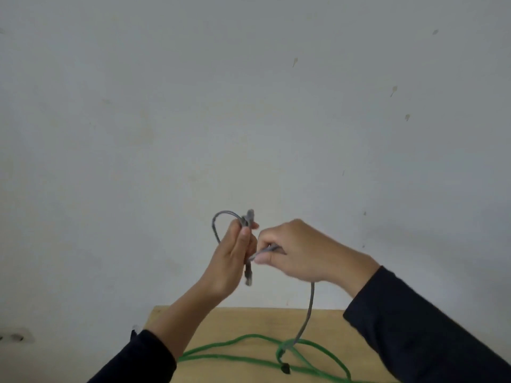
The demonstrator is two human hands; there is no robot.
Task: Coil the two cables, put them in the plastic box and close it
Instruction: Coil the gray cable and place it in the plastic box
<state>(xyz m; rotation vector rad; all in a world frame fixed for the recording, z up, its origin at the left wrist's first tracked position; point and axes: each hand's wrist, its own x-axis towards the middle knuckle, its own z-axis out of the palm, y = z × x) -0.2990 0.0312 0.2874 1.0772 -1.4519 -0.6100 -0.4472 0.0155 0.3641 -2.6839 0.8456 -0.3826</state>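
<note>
A thin grey cable (309, 308) is held up in front of the wall by both hands. My left hand (232, 261) pinches a small loop of it, and a plug end hangs just below the fingers. My right hand (298, 251) grips the same cable a little to the right; from there it drops down to the table. A green cable (235, 357) lies in loose loops on the wooden table (249, 319), with a black end near the bottom edge. The plastic box is out of sight.
A plain pale wall (249, 106) fills most of the view behind the hands. A wall socket (16, 338) sits low at the far left. Dark sleeves cover both forearms.
</note>
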